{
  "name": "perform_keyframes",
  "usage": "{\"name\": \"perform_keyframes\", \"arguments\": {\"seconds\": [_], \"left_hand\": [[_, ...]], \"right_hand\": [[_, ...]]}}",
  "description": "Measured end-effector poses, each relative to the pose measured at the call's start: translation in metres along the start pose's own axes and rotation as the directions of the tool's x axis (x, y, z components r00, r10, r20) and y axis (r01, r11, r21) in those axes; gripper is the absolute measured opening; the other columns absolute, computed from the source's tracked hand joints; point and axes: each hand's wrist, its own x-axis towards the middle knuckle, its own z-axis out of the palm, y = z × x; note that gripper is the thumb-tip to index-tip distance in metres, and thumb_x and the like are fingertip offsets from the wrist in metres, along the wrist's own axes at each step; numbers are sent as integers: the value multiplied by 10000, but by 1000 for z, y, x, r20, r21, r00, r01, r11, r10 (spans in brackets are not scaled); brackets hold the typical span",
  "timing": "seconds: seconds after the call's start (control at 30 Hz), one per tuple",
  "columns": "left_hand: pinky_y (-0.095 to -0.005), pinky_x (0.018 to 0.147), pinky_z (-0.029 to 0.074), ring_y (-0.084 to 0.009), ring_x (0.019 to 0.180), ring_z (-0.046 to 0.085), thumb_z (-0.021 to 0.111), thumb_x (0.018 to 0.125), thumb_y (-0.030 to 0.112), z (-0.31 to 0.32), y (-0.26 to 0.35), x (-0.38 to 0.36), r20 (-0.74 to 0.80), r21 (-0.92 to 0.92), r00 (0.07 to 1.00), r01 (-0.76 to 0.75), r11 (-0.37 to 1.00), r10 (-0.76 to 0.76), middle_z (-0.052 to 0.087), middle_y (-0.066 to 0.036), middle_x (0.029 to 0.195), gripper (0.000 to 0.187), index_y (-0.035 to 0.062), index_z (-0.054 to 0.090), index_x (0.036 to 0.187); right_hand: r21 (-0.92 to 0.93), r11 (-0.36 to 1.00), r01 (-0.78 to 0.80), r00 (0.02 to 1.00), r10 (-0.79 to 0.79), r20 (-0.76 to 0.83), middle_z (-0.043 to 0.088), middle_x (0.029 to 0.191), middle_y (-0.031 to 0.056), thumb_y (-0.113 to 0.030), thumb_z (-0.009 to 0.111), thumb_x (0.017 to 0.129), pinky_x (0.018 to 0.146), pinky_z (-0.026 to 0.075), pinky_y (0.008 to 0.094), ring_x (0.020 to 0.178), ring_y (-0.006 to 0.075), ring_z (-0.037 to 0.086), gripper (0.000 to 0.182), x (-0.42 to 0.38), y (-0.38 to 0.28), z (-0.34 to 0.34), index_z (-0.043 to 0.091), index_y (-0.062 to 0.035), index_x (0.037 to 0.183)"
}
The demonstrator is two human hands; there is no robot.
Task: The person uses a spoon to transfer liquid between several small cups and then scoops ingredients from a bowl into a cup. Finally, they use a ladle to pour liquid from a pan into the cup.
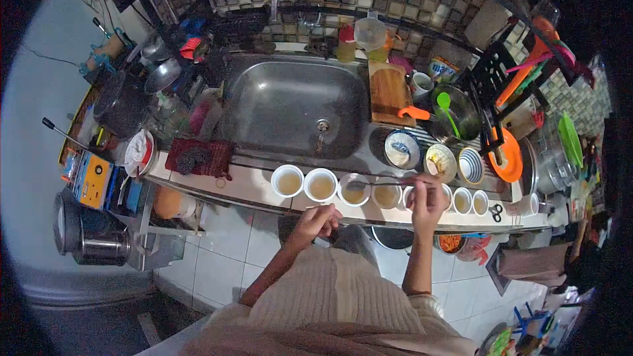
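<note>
A row of white cups with a pale yellowish-brown liquid stands along the counter's front edge. My right hand (427, 199), raised above the row, is closed around the handle of a spoon (388, 183). The spoon reaches leftward, and its end is over or in the third cup (354, 189); the exact depth cannot be told. At the counter edge, below the second cup (321, 185), is my left hand (319, 223) with fingers curled together. Whether it holds something small is hidden. The leftmost cup (287, 180) stands beside the second. Behind my right hand, some cups are partly covered.
Behind the cups is a steel sink (290, 112). A cutting board (389, 94), a pot (465, 118), patterned bowls (471, 165) and an orange plate (506, 156) lie to the right. Scissors (496, 212) rest near the row's right end. A dark red cloth (198, 158) lies left.
</note>
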Motion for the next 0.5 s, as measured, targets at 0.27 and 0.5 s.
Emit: {"name": "perform_keyframes", "arguments": {"seconds": [0.27, 0.5], "left_hand": [[-182, 410, 304, -47, 467, 415, 437, 899, 369, 32, -5, 25, -43, -16, 999, -30, 999, 29, 489, 7, 655, 384, 15, 580, 858], [-190, 411, 255, -49, 468, 385, 458, 892, 349, 37, -8, 26, -93, -91, 995, -44, 995, 35, 449, 22, 590, 371, 9, 585, 817]], "right_hand": [[-364, 866, 342, 874, -152, 462, 610, 656, 60, -86, 541, 812, 474, 418, 236, 488, 106, 545, 109, 6, 13, 22, 620, -41, 870], [-604, 717, 348, 846, 37, 532, 620, 692, 111, -185, 566, 801, 497, 448, 316, 532, 235, 592, 149, 27, 6, 18, 630, -69, 869]]}}
